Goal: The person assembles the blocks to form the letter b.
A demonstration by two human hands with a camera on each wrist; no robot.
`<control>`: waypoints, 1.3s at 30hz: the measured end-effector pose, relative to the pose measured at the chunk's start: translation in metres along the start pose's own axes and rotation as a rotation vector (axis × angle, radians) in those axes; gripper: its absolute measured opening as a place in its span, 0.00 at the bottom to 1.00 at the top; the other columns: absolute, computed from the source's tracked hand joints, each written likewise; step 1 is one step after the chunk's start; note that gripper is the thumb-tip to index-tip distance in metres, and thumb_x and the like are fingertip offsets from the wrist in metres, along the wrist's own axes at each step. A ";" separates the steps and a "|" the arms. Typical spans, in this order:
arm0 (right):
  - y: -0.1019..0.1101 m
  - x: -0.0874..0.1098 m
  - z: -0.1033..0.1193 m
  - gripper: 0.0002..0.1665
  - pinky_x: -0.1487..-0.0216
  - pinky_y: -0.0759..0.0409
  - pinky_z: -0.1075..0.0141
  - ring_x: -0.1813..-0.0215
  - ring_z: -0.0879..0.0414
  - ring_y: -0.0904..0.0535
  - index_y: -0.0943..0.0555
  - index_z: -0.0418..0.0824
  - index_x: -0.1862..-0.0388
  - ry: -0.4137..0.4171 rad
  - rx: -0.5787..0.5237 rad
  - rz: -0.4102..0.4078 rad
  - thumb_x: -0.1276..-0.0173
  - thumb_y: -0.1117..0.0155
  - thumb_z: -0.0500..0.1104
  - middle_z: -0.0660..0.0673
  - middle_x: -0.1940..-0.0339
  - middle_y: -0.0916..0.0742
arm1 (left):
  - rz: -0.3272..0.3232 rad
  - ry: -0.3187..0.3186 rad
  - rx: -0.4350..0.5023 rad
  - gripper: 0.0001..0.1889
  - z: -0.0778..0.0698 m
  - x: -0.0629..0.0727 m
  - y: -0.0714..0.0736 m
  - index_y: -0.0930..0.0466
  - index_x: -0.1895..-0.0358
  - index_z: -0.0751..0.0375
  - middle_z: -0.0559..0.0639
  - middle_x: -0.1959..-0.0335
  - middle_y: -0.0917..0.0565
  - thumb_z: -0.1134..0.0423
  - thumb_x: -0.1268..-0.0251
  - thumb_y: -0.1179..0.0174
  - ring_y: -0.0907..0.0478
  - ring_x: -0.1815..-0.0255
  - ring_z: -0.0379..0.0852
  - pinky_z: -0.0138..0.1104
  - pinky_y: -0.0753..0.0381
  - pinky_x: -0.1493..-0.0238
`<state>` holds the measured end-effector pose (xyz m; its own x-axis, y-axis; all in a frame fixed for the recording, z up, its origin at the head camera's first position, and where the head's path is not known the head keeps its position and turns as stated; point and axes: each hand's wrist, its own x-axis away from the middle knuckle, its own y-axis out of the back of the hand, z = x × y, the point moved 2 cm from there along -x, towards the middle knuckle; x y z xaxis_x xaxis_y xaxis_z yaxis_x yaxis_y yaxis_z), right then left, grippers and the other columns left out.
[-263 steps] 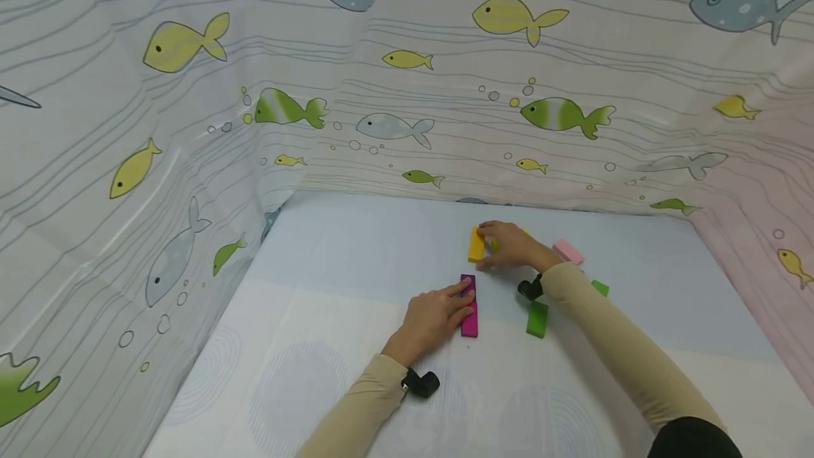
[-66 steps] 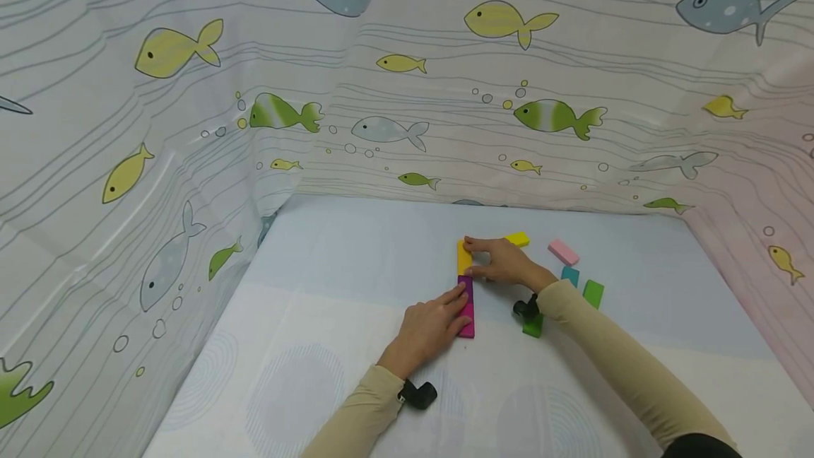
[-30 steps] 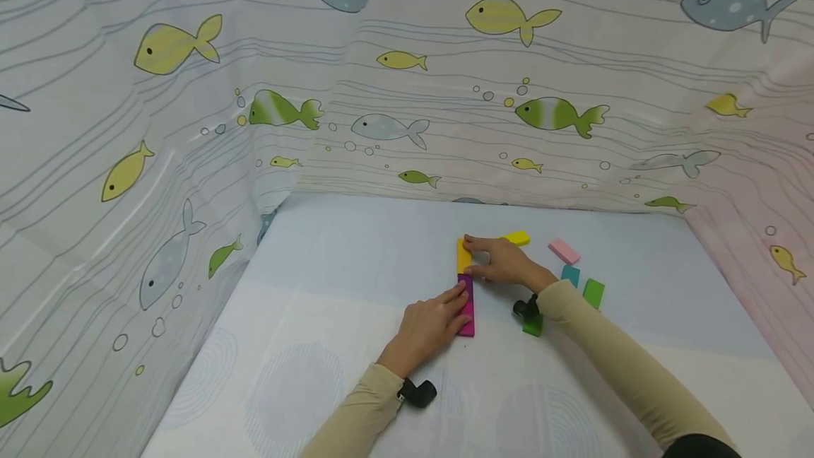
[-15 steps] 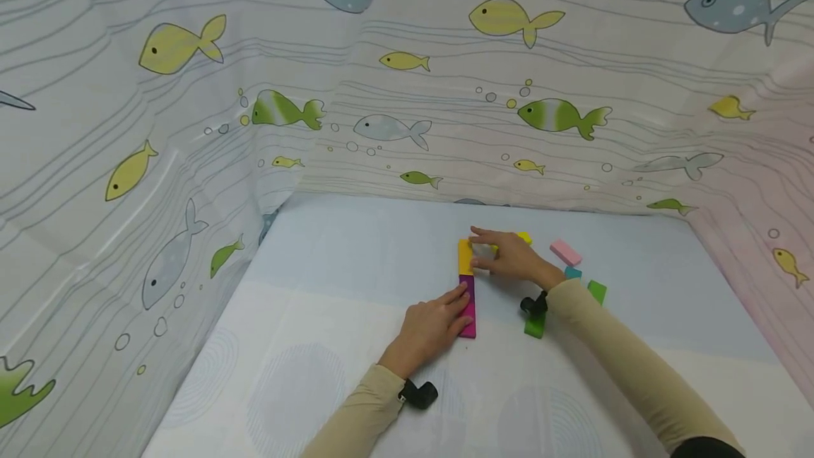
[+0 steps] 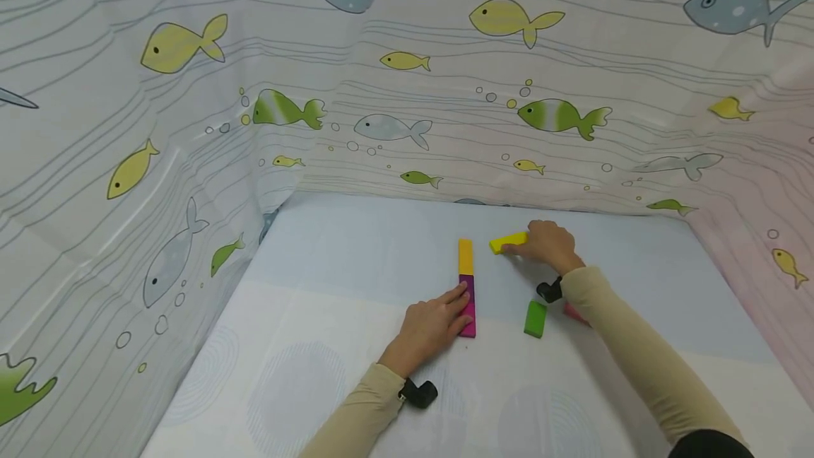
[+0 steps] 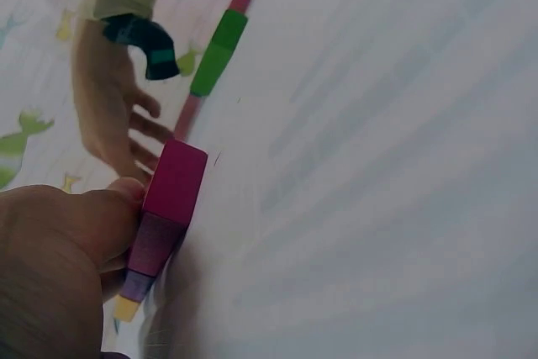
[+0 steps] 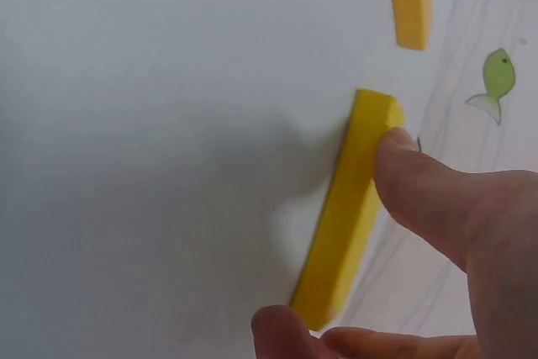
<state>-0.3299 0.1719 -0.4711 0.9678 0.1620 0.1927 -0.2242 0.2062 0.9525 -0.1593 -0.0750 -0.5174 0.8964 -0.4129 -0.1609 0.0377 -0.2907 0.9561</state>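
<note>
A: Report right grip.
B: Thumb and fingers pinch the yellow block, located right of the orange block and apart from it.
A: Report left grip.
B: Extended fingers rest against the purple block and magenta block. Both align with the orange block on the bench.

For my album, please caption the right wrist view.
The right hand holds a yellow block, an orange block lying apart from it.
</note>
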 end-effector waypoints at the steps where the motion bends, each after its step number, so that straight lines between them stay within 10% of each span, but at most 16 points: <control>1: -0.002 0.000 -0.001 0.48 0.64 0.30 0.57 0.62 0.44 0.24 0.20 0.30 0.47 -0.004 -0.004 0.009 0.36 0.31 0.75 0.39 0.65 0.20 | 0.000 0.000 0.001 0.25 0.000 0.000 0.000 0.20 0.27 0.46 0.39 0.22 0.25 0.44 0.20 0.41 0.10 0.44 0.48 0.34 0.21 0.72; 25: -0.002 -0.006 0.022 0.42 0.68 0.31 0.61 0.69 0.48 0.25 0.20 0.33 0.56 -0.070 -0.005 0.029 0.38 0.28 0.72 0.43 0.72 0.23 | 0.001 0.006 0.010 0.25 -0.003 0.003 -0.002 0.21 0.26 0.46 0.39 0.22 0.25 0.44 0.20 0.41 0.11 0.43 0.47 0.35 0.18 0.69; 39: -0.005 -0.031 0.029 0.39 0.49 0.20 0.50 0.50 0.39 0.22 0.26 0.27 0.29 0.057 -0.092 0.070 0.24 0.35 0.56 0.30 0.42 0.16 | -0.022 -0.010 0.001 0.25 0.000 0.000 0.001 0.20 0.27 0.47 0.41 0.22 0.24 0.44 0.20 0.41 0.10 0.43 0.47 0.38 0.16 0.67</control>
<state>-0.3558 0.1376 -0.4755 0.9420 0.2332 0.2413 -0.3027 0.2799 0.9111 -0.1587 -0.0754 -0.5162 0.8908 -0.4155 -0.1842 0.0565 -0.3009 0.9520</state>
